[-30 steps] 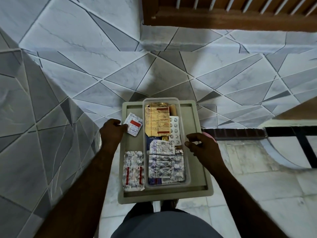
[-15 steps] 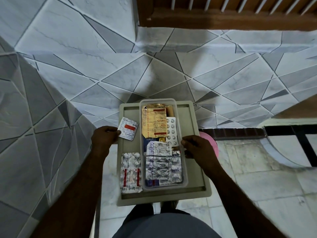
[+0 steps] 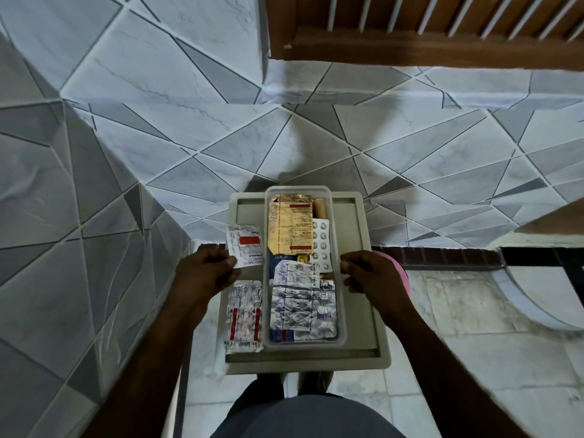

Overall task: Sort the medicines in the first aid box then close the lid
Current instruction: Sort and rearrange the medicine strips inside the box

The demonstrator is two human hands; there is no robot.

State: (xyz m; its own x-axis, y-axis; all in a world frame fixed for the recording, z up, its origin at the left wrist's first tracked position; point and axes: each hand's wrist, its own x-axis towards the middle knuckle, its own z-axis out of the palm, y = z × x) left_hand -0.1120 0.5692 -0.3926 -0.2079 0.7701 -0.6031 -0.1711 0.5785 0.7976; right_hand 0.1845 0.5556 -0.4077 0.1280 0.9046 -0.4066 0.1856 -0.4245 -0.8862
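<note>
We note a grey tray [image 3: 360,279] resting on a small table, spanning the space between both hands and extending beyond them. On it, between the hands, stands the clear box [image 3: 335,311], open-topped; we see no lid in view. We judge the box light and fairly stiff, its smooth walls liable to slip, so it is best gripped on both long sides.

Inside the box, at the end beyond the fingertips, lie a tan foil strip [image 3: 289,229] and a white blister strip [image 3: 323,245]; at the end nearer the wrists, crinkled silver strips [image 3: 301,308] are stacked over a dark blue pack. A red-striped strip [image 3: 244,314] lies on the tray just below the left hand, outside the box.

Our left hand [image 3: 203,271] pinches the corner of a white sachet [image 3: 246,245] with a red label, holding it over the tray just left of the box. We judge it thin, flexible and light; an edge pinch suffices. Our right hand [image 3: 369,273] is curled against the right wall of the box, apparently steadying it; whether it truly grips we cannot tell.
</note>
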